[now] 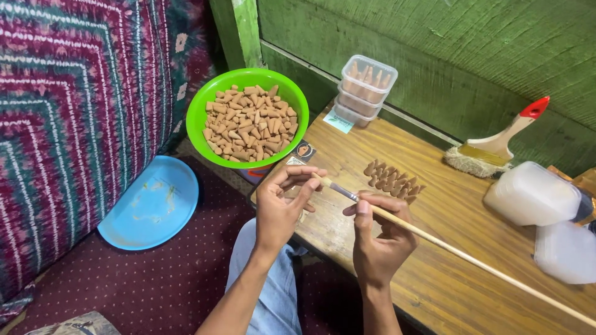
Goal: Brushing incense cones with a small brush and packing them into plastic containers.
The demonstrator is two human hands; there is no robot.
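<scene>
Wooden low table (434, 273) underfoot of the work, knees in pale jeans (273, 291) tucked just beneath its near edge. Left hand (279, 205) curled almost closed, fingertips pinching what looks like a single small brown cone (315, 178), mostly hidden by the fingers. Right hand (379, 232) closed in a pen grip round a long thin brush (472, 260), bristle tip touching the pinched piece, handle running off toward the lower right.

Just beyond the hands, a short double row of cones (392, 180) lying on the tabletop: seemingly the finished few, a small share. Off the table's left end, a green bowl (205, 105) heaped with loose cones (250, 123), so judging by that, most of the work left. Below it, a blue plate (155, 208) on the maroon carpet (174, 279), smeared and holding nothing whole.

Farther back, stacked clear lidded tubs (365, 90) packed with cones against the green wall (434, 56). To the right, a wide red-tipped paintbrush (493, 149) lying flat, and two cloudy plastic containers (534, 195) at the table's far edge. Patterned woven cloth (74, 111) filling the left side.
</scene>
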